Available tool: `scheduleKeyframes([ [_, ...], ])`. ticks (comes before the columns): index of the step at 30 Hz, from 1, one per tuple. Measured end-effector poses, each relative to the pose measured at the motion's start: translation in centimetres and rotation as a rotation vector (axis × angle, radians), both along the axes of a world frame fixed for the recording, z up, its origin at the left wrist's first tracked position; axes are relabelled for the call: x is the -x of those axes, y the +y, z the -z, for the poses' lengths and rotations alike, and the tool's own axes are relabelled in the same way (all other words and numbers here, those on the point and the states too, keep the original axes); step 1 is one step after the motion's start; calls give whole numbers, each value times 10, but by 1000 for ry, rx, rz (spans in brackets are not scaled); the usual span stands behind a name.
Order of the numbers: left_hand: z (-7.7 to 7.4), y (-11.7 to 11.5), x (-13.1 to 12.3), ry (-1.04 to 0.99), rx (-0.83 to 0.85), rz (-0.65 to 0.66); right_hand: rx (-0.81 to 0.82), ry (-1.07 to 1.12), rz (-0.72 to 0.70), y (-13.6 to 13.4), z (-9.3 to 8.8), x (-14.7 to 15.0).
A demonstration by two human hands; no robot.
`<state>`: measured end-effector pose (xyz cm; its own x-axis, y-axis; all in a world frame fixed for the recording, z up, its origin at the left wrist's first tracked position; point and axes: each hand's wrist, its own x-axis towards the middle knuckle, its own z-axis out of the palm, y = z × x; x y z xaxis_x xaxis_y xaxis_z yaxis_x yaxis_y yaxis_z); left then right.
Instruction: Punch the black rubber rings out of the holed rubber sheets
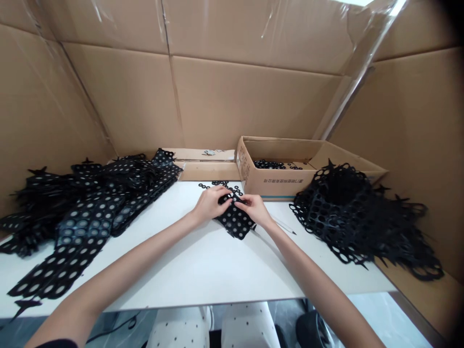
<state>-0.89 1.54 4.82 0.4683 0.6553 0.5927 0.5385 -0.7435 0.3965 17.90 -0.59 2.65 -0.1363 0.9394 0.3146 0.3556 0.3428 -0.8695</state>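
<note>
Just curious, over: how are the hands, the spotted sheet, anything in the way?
Left hand, right hand: both pinching black spotted sheet near its far end. Small black rings just beyond. Nothing seems to block either hand.

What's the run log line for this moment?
left hand: pinching sheet | right hand: pinching sheet | rings: just beyond sheet | box: beyond right hand

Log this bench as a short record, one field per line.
Left hand: pinching the upper part of a dotted black sheet, left hand, sheet
Right hand: pinching the same sheet from its other side
Beyond hands: loose black rings
Left side: heap of dotted sheets
Right side: heap of black mesh with open holes
Back right: open box, small black pieces inside
Surface: white table
</note>
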Motion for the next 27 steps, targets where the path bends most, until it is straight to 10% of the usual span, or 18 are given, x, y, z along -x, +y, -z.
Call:
scheduleKeyframes([
  [11,-4,-9,-6,166,67,125,-243,-151,-106,-10,-2,7],
  [20,13,19,-4,-706,963,172,-221,-32,-228,-7,-14,2],
  [27,17,44,13,-910,965,-50,-109,-12,-226,-5,-12,-3],
])
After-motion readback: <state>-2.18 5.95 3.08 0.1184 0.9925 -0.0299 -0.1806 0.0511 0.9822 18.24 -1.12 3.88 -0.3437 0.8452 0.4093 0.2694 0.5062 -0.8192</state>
